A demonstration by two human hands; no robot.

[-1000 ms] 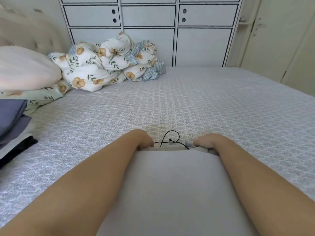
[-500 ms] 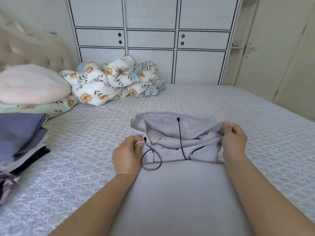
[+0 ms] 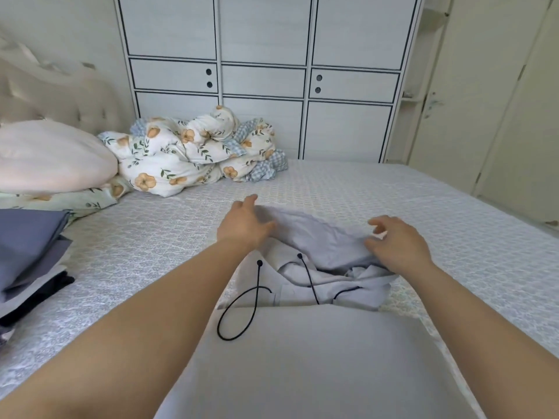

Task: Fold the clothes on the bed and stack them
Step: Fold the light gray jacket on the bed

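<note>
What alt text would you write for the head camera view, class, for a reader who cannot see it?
Two bare hands reach over the hood of a pale grey hoodie lying on a bed: the left hand and right hand both rest on the hood with relaxed fingers. Folded clothes are stacked at the left edge, beyond them a floral duvet.

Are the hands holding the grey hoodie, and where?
Neither plainly holds it. The left hand and right hand lie with loose fingers at the two sides of the hood of the grey hoodie; no grip shows.
</note>
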